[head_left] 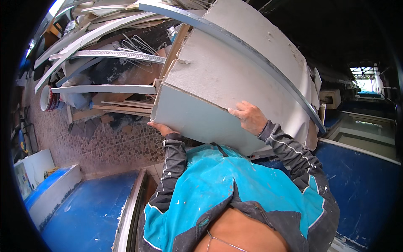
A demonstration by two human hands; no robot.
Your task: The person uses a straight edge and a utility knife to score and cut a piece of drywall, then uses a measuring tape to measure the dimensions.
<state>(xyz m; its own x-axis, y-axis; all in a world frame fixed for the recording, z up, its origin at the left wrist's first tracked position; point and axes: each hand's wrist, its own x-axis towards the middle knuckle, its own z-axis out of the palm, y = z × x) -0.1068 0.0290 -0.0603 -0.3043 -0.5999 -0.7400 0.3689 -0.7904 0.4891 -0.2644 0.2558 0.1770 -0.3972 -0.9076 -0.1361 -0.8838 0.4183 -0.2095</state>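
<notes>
A light grey board (197,115) leans in front of me against a larger cream plasterboard sheet (239,63) with a torn left edge. My left hand (163,128) grips the grey board’s lower left corner, thumb along its edge. My right hand (249,118) is at the board’s upper edge on the right, fingers bent onto that edge. A long metal channel (268,69) lies diagonally across the cream sheet, above my right hand.
Loose white strips (109,88), wire and wooden slats (121,109) are piled at the upper left over a pebble-patterned floor (126,147). Blue surfaces (92,210) with pale rims flank me. A framed glass panel (365,134) is at the right.
</notes>
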